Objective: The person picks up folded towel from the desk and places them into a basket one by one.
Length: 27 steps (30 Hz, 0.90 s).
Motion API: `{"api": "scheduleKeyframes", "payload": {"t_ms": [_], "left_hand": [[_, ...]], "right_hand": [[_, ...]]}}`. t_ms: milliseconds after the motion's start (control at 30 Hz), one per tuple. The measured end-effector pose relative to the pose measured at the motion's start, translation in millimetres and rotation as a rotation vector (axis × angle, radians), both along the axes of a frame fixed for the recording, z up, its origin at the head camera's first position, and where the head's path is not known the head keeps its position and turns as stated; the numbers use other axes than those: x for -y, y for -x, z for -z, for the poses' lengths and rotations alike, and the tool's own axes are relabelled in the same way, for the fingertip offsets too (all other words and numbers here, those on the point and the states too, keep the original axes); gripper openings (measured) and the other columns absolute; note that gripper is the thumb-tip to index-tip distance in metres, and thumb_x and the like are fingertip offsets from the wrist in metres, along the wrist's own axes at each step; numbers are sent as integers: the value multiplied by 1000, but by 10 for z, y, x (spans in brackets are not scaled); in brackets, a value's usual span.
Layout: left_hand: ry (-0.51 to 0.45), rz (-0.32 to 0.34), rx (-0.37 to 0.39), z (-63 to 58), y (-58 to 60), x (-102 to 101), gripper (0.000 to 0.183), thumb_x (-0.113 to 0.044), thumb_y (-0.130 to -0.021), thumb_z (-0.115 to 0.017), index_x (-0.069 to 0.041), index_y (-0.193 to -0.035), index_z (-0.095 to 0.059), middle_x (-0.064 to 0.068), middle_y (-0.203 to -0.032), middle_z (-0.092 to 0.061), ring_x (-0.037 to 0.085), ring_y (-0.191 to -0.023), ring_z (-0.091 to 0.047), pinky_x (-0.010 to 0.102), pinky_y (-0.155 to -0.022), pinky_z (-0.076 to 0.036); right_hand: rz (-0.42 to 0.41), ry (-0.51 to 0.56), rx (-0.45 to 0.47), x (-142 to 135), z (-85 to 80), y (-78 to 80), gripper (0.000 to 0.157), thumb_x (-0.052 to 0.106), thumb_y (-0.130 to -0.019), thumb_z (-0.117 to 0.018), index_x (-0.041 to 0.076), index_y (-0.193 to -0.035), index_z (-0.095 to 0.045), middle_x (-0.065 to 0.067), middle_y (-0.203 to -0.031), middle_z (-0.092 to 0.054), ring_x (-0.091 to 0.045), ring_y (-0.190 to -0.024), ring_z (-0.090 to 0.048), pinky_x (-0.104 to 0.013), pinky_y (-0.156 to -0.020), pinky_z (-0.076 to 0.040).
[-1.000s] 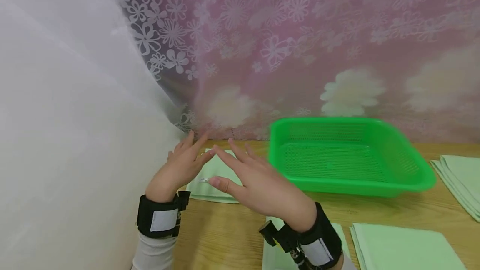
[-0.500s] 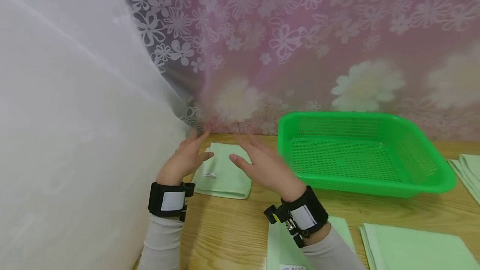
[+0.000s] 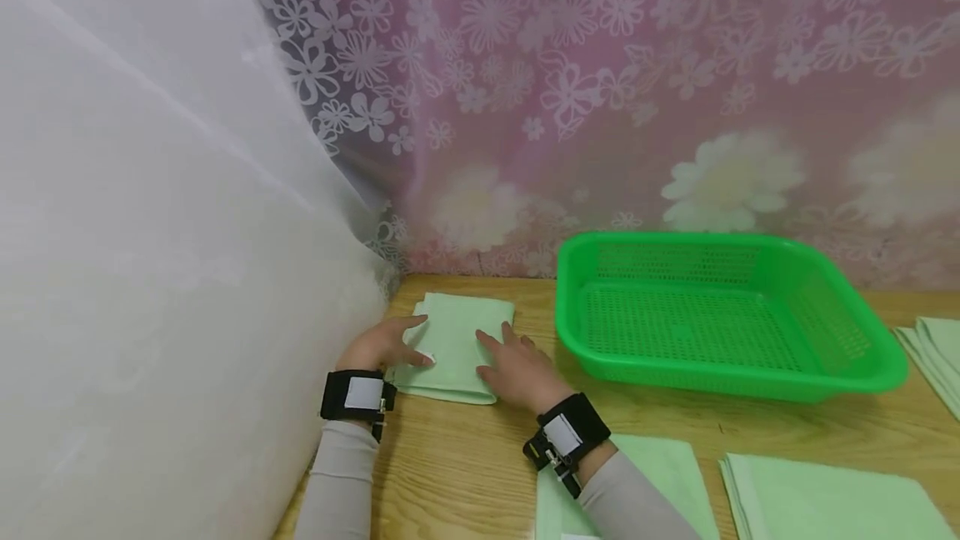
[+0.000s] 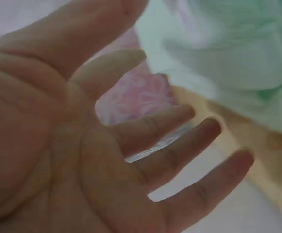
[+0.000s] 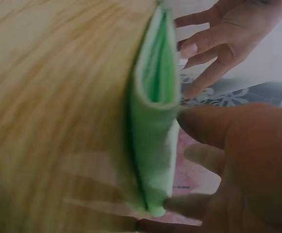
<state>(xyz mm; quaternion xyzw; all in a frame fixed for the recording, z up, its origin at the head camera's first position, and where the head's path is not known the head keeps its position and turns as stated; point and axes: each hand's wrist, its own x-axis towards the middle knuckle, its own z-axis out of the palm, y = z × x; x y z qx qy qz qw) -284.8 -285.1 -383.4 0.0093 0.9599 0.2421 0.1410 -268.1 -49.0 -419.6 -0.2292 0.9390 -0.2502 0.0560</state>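
Observation:
A folded light green towel (image 3: pixel 453 348) with a small white label lies flat on the wooden table at the back left. At its left edge is my left hand (image 3: pixel 382 346), thumb reaching over the label area; in the left wrist view its fingers (image 4: pixel 155 128) are spread and hold nothing. My right hand (image 3: pixel 517 369) is at the towel's right edge, fingers loosely extended, thumb and index tip over its top. The right wrist view shows the towel's layered fold (image 5: pixel 155 126) close to the right thumb (image 5: pixel 204 121); whether the fingertips press it, I cannot tell.
A green plastic basket (image 3: pixel 712 386) stands right of the towel. More folded green towels lie near the front (image 3: pixel 645 473), at the front right (image 3: pixel 832 498) and at the far right (image 3: pixel 937 357). White sheeting (image 3: pixel 187 273) borders the left; a floral curtain (image 3: pixel 562 148) hangs behind.
Both hands have come down from above the towel to its left and right edges. They have moved apart from each other, uncovering the towel's middle.

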Motion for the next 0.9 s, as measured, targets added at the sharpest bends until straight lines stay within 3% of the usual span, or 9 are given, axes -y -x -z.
{"api": "scheduleKeyframes", "payload": {"t_ms": [133,333,500,633,733,900], "left_hand": [[6,-5,17,86,45,30,82,-23,-80,-85,-11,-151,-45,21,-156,-38,41,-144,-33,55,-112,-34],[-25,20,17,153,71,119,81,-20,-81,-85,-10,-151,-45,24,-155,-37,44,-142,-35,56,-109,-38],[-36,48,39,163,56,172,78,-16,-84,-82,-12,-153,-43,24,-155,-37,45,-142,-34,56,-109,-38],[-18,62,47,156,69,159,78,-14,-85,-81,-14,-153,-43,24,-157,-34,44,-145,-29,57,-112,-34],[-14,61,48,138,76,150,73,-10,-86,-79,-13,-151,-46,24,-155,-37,42,-143,-33,56,-110,-36],[-3,77,11,44,48,149,58,-3,-87,-75,-6,-142,-57,24,-148,-48,42,-138,-41,51,-106,-43]], "right_hand": [[23,-45,-68,-22,106,17,57,35,-99,-63,18,-151,-47,-33,-152,-34,-51,-136,-38,-64,-104,-38],[37,-61,-157,4,169,25,54,37,-95,-68,15,-144,-56,-25,-138,-51,-45,-126,-44,-59,-98,-42],[44,31,-180,103,209,10,49,25,-91,-74,6,-135,-62,-26,-131,-55,-45,-118,-49,-55,-96,-45],[36,136,-151,182,177,-17,54,8,-88,-76,2,-139,-57,-29,-133,-52,-44,-114,-57,-51,-90,-51],[24,179,-147,207,138,-32,60,0,-86,-75,2,-143,-53,-29,-136,-48,-40,-111,-62,-47,-80,-55],[15,208,-193,201,72,-46,59,-7,-85,-70,1,-141,-55,-26,-138,-48,-36,-117,-60,-44,-77,-55]]}}
